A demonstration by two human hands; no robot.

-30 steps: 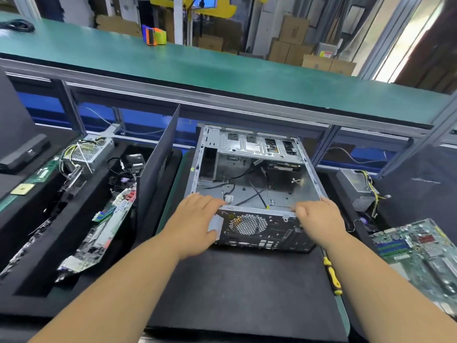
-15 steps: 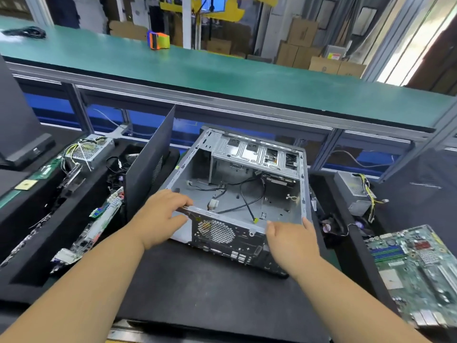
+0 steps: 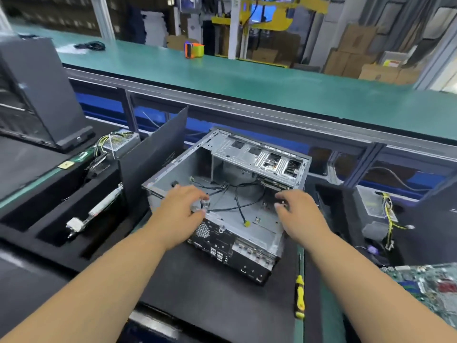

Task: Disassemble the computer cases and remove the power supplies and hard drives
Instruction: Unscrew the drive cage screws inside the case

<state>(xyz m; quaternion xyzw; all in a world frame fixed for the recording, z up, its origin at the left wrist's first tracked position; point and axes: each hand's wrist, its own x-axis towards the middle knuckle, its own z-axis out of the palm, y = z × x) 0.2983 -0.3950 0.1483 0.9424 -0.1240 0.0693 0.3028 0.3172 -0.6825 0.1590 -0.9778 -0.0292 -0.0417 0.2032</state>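
Now the opened computer case (image 3: 222,194) sits skewed on the mat, turned from a second ago, with the left hand (image 3: 180,214) curled over its near-left rim and the right hand (image 3: 299,216) loosely spread at its right wall, so the drive cage (image 3: 259,159) beyond the fingertips looks reachable.

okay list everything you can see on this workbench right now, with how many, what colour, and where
computer case: one, silver and black, open, centre mat
loose cables: several, black, inside case
side panel: one, dark grey, upright left of case
screwdriver: one, yellow-black, right of case
power supply: one, silver, far left
power supply: one, grey, right
motherboard: one, green, lower right
tape dispenser: one, orange-green, upper shelf
left hand: in case
right hand: in case
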